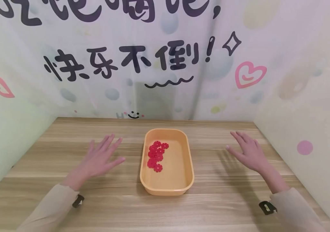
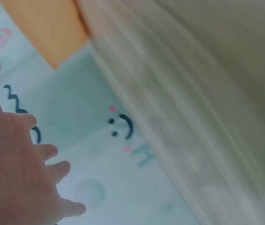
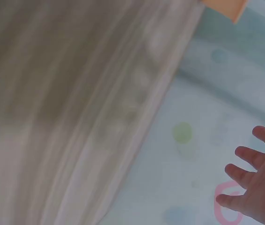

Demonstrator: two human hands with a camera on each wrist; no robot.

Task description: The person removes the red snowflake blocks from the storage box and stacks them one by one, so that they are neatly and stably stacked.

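An orange-yellow plastic tray [image 1: 166,190] stands at the middle of the table, its long sides running front to back. Inside it, along the left side, lie several red flower-shaped discs [image 1: 155,156], some overlapping. My left hand [image 1: 99,158] hovers over the table to the tray's left, fingers spread and holding nothing. To the tray's right, my right hand [image 1: 249,153] is likewise raised with spread fingers and casts a shadow on the wood. Neither hand touches the tray. In the left wrist view, spread fingers and a corner of the tray [image 2: 50,33] show.
The wood-grain table [image 1: 109,206] meets a white printed curtain [image 1: 104,96] at the back. Pale walls stand close on both sides, the right wall [image 1: 307,112] marked with a purple dot. Each wrist wears a dark band.
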